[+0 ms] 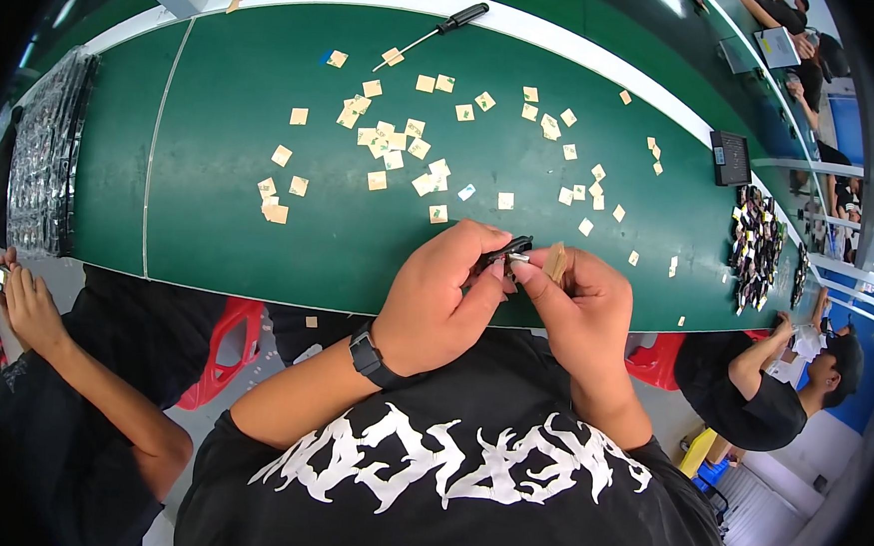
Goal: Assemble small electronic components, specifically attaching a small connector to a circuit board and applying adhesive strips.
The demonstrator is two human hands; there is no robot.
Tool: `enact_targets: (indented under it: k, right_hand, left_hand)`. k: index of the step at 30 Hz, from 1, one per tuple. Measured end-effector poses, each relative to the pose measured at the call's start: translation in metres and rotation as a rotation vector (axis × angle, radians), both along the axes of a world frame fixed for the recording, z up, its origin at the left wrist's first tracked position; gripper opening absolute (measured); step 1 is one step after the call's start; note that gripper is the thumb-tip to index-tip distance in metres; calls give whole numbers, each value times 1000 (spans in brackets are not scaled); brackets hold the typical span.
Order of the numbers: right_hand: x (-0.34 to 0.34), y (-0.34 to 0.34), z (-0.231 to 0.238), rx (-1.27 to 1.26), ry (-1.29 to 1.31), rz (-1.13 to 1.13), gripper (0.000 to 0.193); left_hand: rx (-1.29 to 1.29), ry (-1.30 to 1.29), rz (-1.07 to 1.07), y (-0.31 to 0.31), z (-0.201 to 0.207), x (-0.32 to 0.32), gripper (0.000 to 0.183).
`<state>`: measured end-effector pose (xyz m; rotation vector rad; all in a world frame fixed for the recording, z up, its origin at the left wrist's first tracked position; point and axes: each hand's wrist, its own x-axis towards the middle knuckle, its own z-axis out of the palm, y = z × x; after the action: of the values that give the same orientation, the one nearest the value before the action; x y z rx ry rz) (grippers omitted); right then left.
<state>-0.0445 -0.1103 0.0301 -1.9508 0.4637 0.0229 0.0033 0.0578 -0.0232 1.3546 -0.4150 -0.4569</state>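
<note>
Near the table's front edge my two hands meet. My left hand (441,291), with a black watch (370,359) on its wrist, is closed on a small black part (506,249) whose exact kind I cannot make out. My right hand (592,305) holds a tan, card-like piece (556,263) between its fingers. Its thumb and fingertip also pinch a small whitish bit (520,259) against the black part. Beyond my hands, many small tan paper squares (439,214) lie scattered over the green table (225,140). Some of them overlap.
A black-handled screwdriver (463,17) lies at the far edge. Stacked clear plastic trays (46,154) stand at the left end. At the right are a black bin (731,159) and a heap of small dark parts (756,243). People sit on both sides of me; red stools (227,350) show below.
</note>
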Motion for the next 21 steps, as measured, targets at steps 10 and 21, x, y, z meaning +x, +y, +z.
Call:
enact_targets:
  k: [10, 21]
  right_hand:
    - [12, 4, -14, 54, -108, 7, 17]
    - [25, -7, -12, 512, 141, -48, 15]
  left_hand:
    - [-110, 134, 28, 0, 0, 3, 24]
    - [-155, 245, -89, 9, 3, 9, 27]
